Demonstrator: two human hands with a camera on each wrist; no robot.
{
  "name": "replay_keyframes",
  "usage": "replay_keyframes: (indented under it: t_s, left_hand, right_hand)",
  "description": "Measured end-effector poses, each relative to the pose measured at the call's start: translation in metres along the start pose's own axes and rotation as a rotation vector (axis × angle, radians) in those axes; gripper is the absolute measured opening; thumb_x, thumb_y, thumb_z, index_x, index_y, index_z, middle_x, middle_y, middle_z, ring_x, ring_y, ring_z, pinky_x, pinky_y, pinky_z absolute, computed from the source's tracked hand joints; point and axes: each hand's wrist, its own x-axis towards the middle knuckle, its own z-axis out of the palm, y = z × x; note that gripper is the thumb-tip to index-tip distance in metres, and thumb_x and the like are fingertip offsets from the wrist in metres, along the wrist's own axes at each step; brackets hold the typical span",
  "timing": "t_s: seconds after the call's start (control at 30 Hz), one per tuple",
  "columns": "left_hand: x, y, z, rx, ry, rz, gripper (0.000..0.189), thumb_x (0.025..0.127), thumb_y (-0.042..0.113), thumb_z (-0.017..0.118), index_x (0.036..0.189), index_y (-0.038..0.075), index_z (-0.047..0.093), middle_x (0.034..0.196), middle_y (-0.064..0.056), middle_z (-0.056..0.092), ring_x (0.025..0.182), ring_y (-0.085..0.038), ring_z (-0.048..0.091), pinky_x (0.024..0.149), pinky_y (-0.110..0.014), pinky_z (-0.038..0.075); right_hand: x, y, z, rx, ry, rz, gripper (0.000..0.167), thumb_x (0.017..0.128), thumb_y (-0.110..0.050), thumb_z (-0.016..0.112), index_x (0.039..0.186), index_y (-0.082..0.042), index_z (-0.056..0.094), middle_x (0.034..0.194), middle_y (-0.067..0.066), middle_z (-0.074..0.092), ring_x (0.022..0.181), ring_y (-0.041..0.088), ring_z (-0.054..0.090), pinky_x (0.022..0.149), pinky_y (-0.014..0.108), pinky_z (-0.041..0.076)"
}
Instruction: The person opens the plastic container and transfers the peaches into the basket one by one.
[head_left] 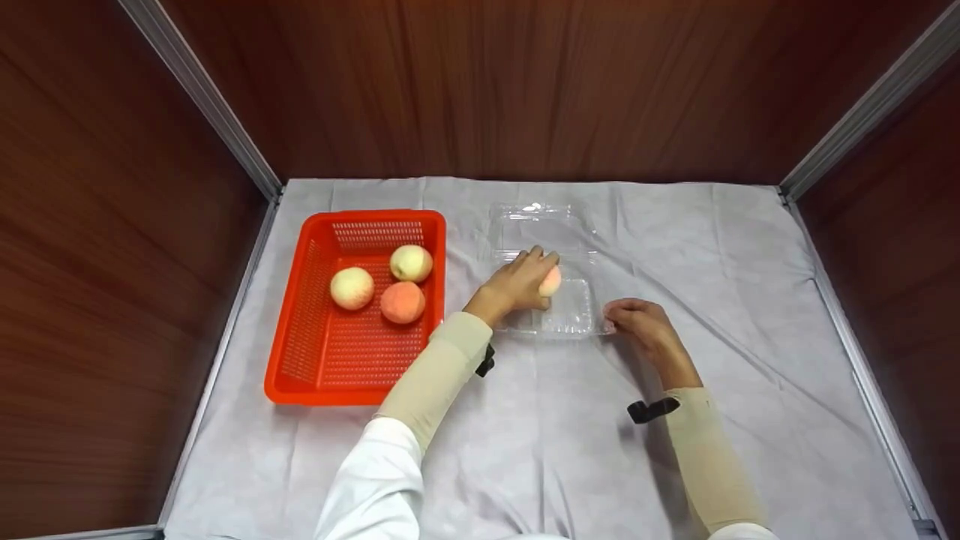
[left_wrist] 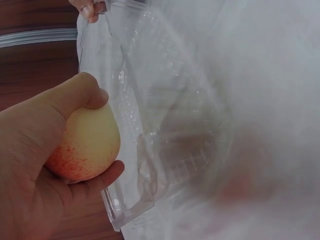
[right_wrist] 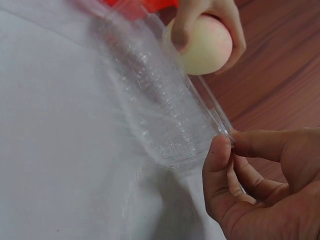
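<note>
My left hand (head_left: 523,280) grips a pale yellow and pink peach (left_wrist: 87,145), thumb on one side and fingers curled round the other. It holds the peach over a clear plastic clamshell box (head_left: 574,304), whose lid (head_left: 532,225) lies folded back towards the rear wall. At the box's near right corner, my right hand (head_left: 645,322) pinches the rim between thumb and fingertips, as the right wrist view shows closely. No fruit shows inside the box (right_wrist: 155,105) there.
Left of the box stands a red plastic basket (head_left: 281,360) with a perforated floor. Inside are two pale peaches (head_left: 352,289) (head_left: 411,263) and a pinker peach (head_left: 403,303). A wrinkled light cloth (head_left: 750,442) covers the table, with wood-grain panels (head_left: 525,90) around it.
</note>
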Motion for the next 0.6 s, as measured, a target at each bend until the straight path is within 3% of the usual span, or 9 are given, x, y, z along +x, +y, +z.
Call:
replay_keyframes:
  t_s: [0.6]
  left_hand:
    - [0.000, -0.003, -0.010, -0.005, 0.005, -0.008, 0.075, 0.081, 0.025, 0.086, 0.145, 0.013, 0.050, 0.137, -0.013, 0.055, 0.122, -0.032, 0.060, 0.099, -0.042, 0.058]
  right_hand:
    - [0.001, -0.002, -0.001, -0.018, -0.002, 0.014, 0.017, 0.100, 0.002, 0.062, 0.113, 0.014, 0.066, 0.076, 0.000, 0.069, 0.070, 0.009, 0.065, 0.069, 0.022, 0.056]
